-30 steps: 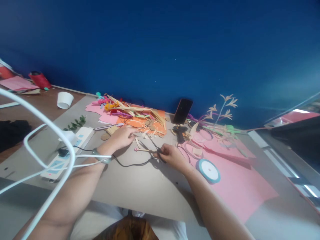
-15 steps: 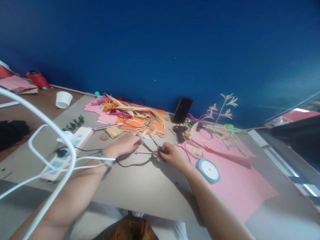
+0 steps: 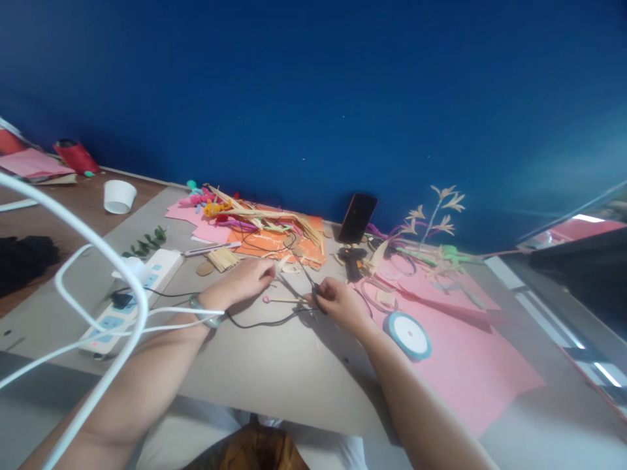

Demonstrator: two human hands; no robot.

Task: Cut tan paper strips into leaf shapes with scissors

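Note:
My right hand [image 3: 337, 304] grips a pair of scissors [image 3: 304, 274] by the dark handles, its blades parted and pointing away toward the back left. To the left, my left hand [image 3: 253, 279] is closed with fingertips together, close to the blades; whatever is between them is too small to make out. A thin pale stick with a pink end [image 3: 283, 300] lies on the table just below the blades, its right end close to my right hand. Pale scraps [image 3: 290, 266] lie beyond the blade tips.
At the left are a power strip [image 3: 132, 303], white cables [image 3: 110, 251] and a paper cup [image 3: 119, 197]. Straw strips [image 3: 274, 214] cover orange paper [image 3: 255, 243] behind. A phone [image 3: 358, 219], glue gun [image 3: 351, 261], tape roll [image 3: 407, 335], pink paper [image 3: 470, 372] and straw flower [image 3: 431, 212] stand rightward.
My left hand's fingers have curled in slightly. The scissors and right hand have hardly moved, with the blades still parted.

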